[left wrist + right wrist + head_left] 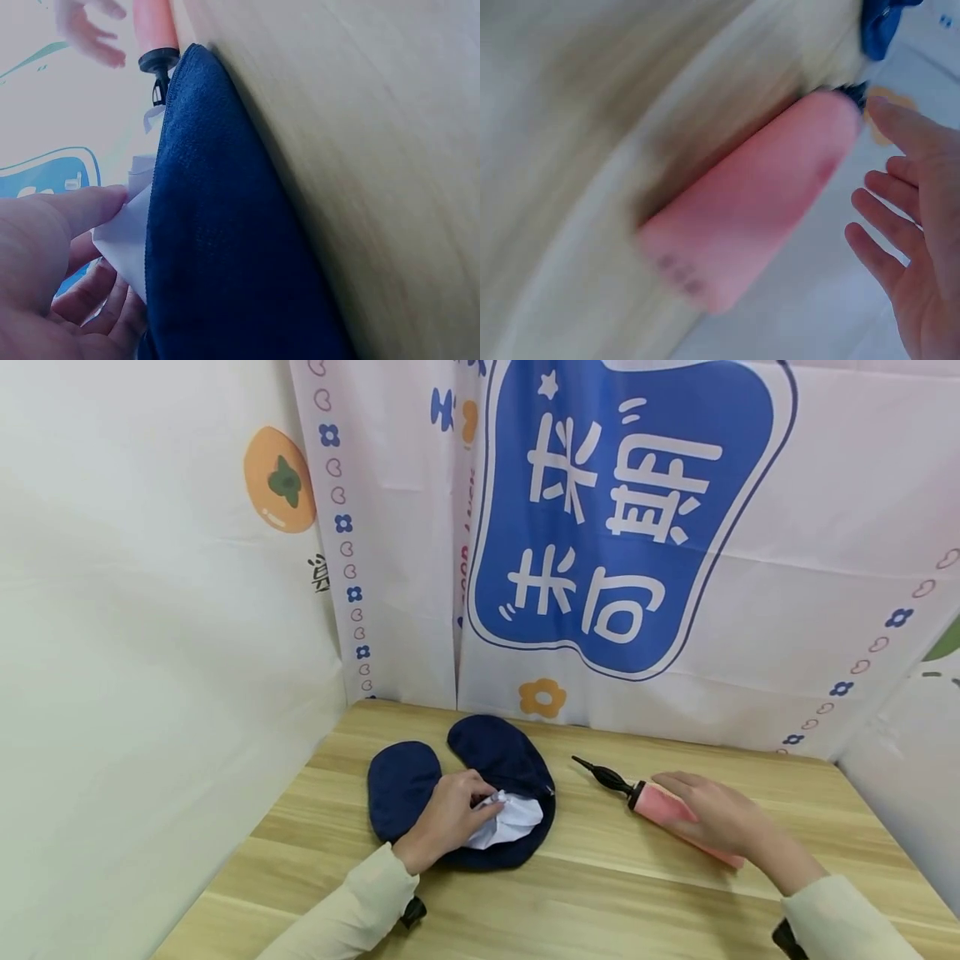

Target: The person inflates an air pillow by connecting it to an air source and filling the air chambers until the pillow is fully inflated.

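A navy U-shaped neck pillow cover lies on the table, its zip open along the edge. White inner fabric comes out of the opening. My left hand pinches a bit of that white fabric between thumb and fingers; the left wrist view shows the thumb pressed on it beside the zip. To the right, a pink hand pump with a black nozzle lies on its side. Over it hovers my right hand, and in the right wrist view its loosely spread fingers stand apart from the pump barrel.
The wooden table ends at a printed white curtain behind. A plain white wall borders its left side. The pump's black nozzle points toward the pillow cover.
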